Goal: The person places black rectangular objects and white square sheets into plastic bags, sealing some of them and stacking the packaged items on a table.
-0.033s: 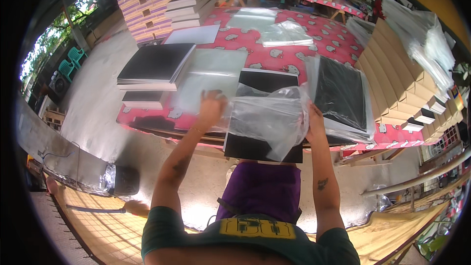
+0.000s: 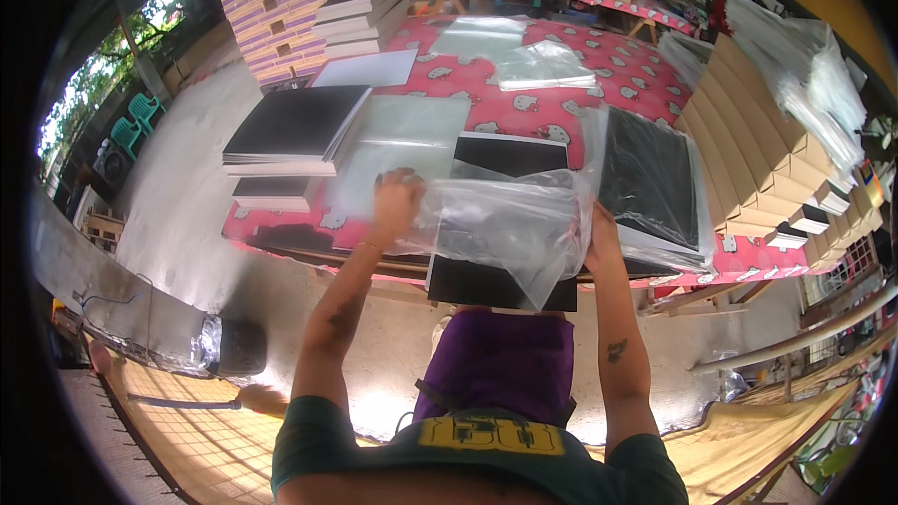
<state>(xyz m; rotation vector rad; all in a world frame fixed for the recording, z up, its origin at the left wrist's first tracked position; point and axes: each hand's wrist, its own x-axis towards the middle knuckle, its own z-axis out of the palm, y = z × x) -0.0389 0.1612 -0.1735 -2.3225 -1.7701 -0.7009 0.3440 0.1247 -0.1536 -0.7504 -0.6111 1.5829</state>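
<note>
A clear plastic bag [image 2: 505, 215] is stretched between my hands over black sheets with pale edges [image 2: 500, 290] at the table's near edge. My right hand [image 2: 601, 236] grips the bag's right side, its fingers partly behind the plastic. At the other end, my left hand [image 2: 398, 204] is closed with bent fingers at the bag's left edge. Under and beyond it lies a flat pile of clear plastic bags [image 2: 402, 131]. Right of my right hand sits a stack of black sheets in clear plastic [image 2: 650, 178].
A thick stack of black-topped sheets [image 2: 297, 126] stands at left, with a smaller one [image 2: 276, 192] before it. Cardboard boxes [image 2: 748, 140] line the right side. Tall stacked boxes [image 2: 281, 14] rise at the far left. More plastic bags [image 2: 544, 65] lie on the pink tablecloth [image 2: 622, 65].
My left hand has shifted slightly left and is less blurred. The plastic bag looks a little more spread toward it. My right hand has barely moved.
</note>
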